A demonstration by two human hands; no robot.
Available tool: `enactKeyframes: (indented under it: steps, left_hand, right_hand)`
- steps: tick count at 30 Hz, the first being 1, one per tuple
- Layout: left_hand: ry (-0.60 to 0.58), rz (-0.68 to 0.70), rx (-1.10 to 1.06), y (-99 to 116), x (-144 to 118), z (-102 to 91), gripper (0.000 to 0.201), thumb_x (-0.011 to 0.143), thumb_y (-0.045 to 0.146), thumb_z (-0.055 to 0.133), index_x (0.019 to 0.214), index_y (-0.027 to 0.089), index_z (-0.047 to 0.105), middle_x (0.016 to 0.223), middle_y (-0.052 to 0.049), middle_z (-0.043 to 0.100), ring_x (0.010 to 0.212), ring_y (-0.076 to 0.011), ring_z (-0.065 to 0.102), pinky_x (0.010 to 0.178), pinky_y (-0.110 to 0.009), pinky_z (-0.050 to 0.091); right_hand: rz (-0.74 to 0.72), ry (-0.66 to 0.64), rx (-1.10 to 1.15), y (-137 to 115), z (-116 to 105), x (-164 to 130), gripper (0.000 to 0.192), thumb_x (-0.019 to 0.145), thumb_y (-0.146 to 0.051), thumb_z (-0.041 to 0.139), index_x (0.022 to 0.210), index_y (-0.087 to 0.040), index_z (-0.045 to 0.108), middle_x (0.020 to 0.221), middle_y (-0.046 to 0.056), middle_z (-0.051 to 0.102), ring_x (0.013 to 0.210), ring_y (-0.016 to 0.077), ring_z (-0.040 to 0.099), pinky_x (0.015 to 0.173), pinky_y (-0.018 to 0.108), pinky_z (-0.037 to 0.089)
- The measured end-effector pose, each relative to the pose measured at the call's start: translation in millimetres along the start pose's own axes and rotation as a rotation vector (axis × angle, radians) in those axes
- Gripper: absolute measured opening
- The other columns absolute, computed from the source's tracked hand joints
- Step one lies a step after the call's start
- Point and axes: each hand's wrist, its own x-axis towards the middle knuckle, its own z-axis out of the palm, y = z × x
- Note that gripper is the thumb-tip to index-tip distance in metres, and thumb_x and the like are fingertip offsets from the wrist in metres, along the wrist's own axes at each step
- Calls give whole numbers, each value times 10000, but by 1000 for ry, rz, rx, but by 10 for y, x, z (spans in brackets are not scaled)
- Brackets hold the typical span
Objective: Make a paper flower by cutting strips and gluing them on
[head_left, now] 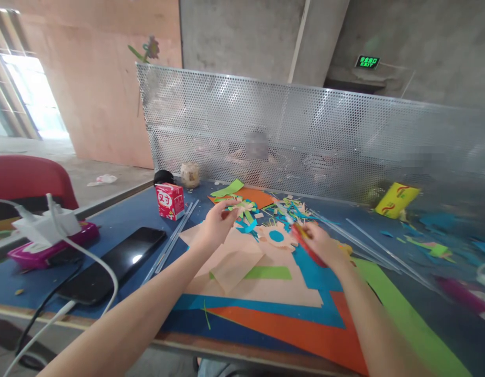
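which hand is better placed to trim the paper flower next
Right, probably: the right hand grips what look like red-handled scissors, blades toward the green-and-cream fringed paper flower, which the left hand pinches.

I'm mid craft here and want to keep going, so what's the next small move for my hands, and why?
Probably bring the red scissors in the right hand over to the fringed paper piece pinched in the left hand. The piece is lifted above the table, while the scissors sit apart from it, over the paper scraps. The right hand is blurred, so the blade position is unclear.
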Motion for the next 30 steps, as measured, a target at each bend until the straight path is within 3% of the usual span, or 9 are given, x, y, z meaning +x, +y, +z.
enactKeyframes:
  steps: [2, 6, 8, 10, 13, 15, 20, 26, 30]
  left_hand:
    - [60, 22, 7, 36, 24, -47, 229, 710, 283, 551, 900, 164, 599, 560, 1, 591, 513, -115, 554, 441, -197, 396]
    - [330, 90, 36, 147, 85, -190, 180, 720, 247, 525, 871, 190, 605, 533, 26, 555, 510, -105, 566, 422, -173, 377]
    - [407, 94, 27, 185, 106, -236, 167, 719, 231, 516, 860, 194, 597, 502, 39, 524, 478, -99, 557, 402, -166, 363]
    - [411, 82, 29, 201, 110, -243, 162, 714, 214, 514, 855, 193, 590, 481, 46, 510, 443, -94, 542, 391, -166, 356]
    - [343, 58, 69, 200, 84, -199, 164, 709, 198, 513, 855, 192, 587, 441, 54, 486, 400, -94, 511, 378, -173, 346]
    - [285, 45, 91, 185, 60, -164, 162, 705, 200, 517, 853, 188, 583, 443, 54, 485, 387, -96, 501, 374, -180, 342]
    - [170, -54, 95, 78, 53, -111, 180, 652, 218, 580, 821, 158, 567, 474, 60, 495, 346, -77, 463, 385, -195, 359]
    - [1, -94, 44, 41, 43, -82, 181, 606, 214, 623, 768, 143, 583, 754, -20, 605, 321, -34, 440, 346, -198, 365]
    - [-302, 18, 146, 183, -109, -74, 304, 630, 297, 631, 922, 213, 617, 758, -16, 643, 310, -53, 429, 276, -186, 295]
  right_hand:
    - [-130, -100, -149, -97, 193, -149, 216, 623, -383, 613, 684, -210, 498, 661, 13, 568, 614, 161, 522, 549, 261, 387]
    - [-261, -254, -347, -254, 531, -392, 190, 675, -360, 589, 791, -218, 538, 773, 28, 614, 667, 165, 555, 562, 251, 396]
    - [-336, -299, -287, -297, 560, -404, 249, 661, -323, 610, 872, -211, 543, 863, 36, 617, 746, 167, 574, 611, 246, 426]
    - [-387, -238, -256, -291, 480, -330, 247, 717, -306, 561, 942, -205, 544, 949, 42, 608, 821, 157, 580, 683, 245, 445]
    - [-330, 73, -514, -158, 262, -131, 174, 802, -263, 449, 891, -199, 584, 940, 52, 621, 868, 155, 578, 774, 261, 428]
    - [-233, 148, -605, -8, 142, -2, 196, 774, -282, 503, 881, -150, 602, 922, 125, 629, 895, 240, 570, 782, 349, 417]
    - [-83, 174, -684, 278, 88, 165, 167, 717, -327, 580, 739, -166, 619, 729, 111, 641, 729, 250, 599, 638, 330, 424]
    - [-91, 131, -605, 327, 201, 234, 45, 682, -204, 567, 660, -180, 599, 674, 52, 650, 682, 189, 609, 613, 264, 424]
    - [-98, 119, -550, 346, 235, 236, 83, 683, -240, 557, 635, -178, 584, 637, 44, 644, 654, 180, 611, 603, 254, 429]
